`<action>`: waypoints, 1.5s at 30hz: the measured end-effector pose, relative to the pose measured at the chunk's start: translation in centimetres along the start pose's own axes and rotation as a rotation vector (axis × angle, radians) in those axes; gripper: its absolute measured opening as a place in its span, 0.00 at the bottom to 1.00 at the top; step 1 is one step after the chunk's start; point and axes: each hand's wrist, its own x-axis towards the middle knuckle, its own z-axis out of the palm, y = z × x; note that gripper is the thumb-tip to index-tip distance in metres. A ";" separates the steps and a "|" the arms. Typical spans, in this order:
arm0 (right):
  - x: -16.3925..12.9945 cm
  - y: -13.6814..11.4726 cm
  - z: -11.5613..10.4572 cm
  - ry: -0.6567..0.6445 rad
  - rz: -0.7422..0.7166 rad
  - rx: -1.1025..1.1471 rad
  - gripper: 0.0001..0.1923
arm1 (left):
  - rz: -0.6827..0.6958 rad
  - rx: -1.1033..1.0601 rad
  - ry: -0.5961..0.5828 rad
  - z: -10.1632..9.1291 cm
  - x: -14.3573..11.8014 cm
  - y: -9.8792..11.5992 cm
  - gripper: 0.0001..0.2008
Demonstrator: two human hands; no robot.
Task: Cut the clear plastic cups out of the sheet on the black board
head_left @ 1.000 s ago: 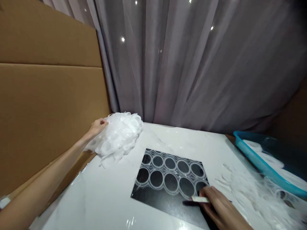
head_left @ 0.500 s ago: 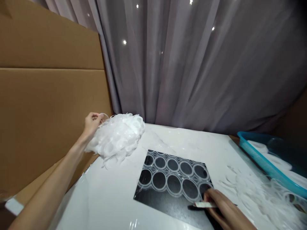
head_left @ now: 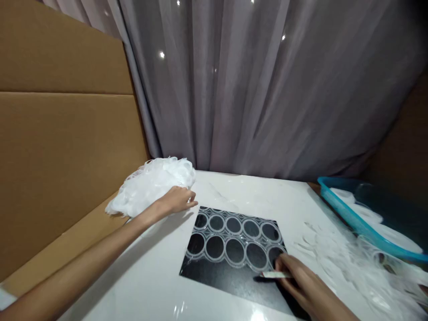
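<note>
A black sheet [head_left: 220,278] lies on the white table, covered in its upper part by clear film with rows of pale-edged circles. My right hand [head_left: 296,276] rests on its lower right part, closed round a slim white stick-like tool [head_left: 272,275] with a dark end; its exact kind is unclear. Just off the sheet's upper left corner is my left hand [head_left: 180,199], its fingers loosely bent and a little apart, with nothing visible in them. Behind it rises a heap of white, thin plastic rings [head_left: 150,178].
Loose clear plastic scraps [head_left: 364,276] spread over the right of the table [head_left: 140,276]. A blue tray [head_left: 347,214] holding white rolls stands beyond them. Cardboard [head_left: 67,147] walls the left side, and a grey curtain [head_left: 227,89] hangs behind.
My left hand has moved right and nearer, from the far left of the heap, where it held a thin ring, to beside the sheet. My right hand stays on the sheet; the view shifted slightly.
</note>
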 end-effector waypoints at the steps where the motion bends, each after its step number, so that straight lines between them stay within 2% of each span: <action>1: 0.0 -0.1 0.0 0.019 -0.006 -0.005 0.13 | -0.012 0.080 0.009 0.9 0.8 -0.1 0.15; 4: -0.2 -0.4 -0.1 0.066 -0.030 -0.013 0.11 | -0.039 0.257 0.031 2.8 3.5 -0.4 0.12; 8: -0.3 -1.3 -0.7 0.054 -0.010 -0.018 0.11 | -0.067 0.387 0.037 4.3 6.2 -1.2 0.13; 17: -0.2 -2.8 -1.6 0.030 -0.021 -0.018 0.09 | -0.048 0.464 0.035 6.5 6.5 -2.1 0.13; 24: -0.4 -3.1 -2.1 0.022 -0.016 -0.005 0.08 | -0.074 0.383 0.113 5.8 6.3 -0.4 0.13; 28: -0.6 -2.7 -2.1 -0.021 0.009 -0.009 0.10 | -0.096 0.300 0.214 2.9 4.9 0.8 0.12; 33: -1.0 -3.1 -3.1 -0.031 0.036 -0.022 0.11 | -0.164 0.072 0.368 -2.9 -0.1 3.5 0.06; 36: -0.8 -4.3 -3.7 0.082 -0.025 0.009 0.13 | -0.163 -0.200 0.352 -4.0 -4.1 6.3 0.08; 38: -0.4 -6.0 -3.9 0.154 -0.027 0.101 0.14 | -0.118 -0.450 0.232 -3.1 -6.2 8.6 0.10; 40: 0.2 -8.3 -3.8 0.158 0.019 0.206 0.16 | -0.049 -0.711 0.064 -1.3 -7.3 10.9 0.11; 43: 1.4 -12.0 -3.4 0.056 0.031 0.257 0.19 | 0.050 -1.010 -0.105 1.6 -7.4 13.5 0.12; 45: 2.4 -13.8 -3.1 -0.001 -0.005 0.293 0.22 | 0.097 -1.161 -0.154 2.9 -7.1 14.5 0.15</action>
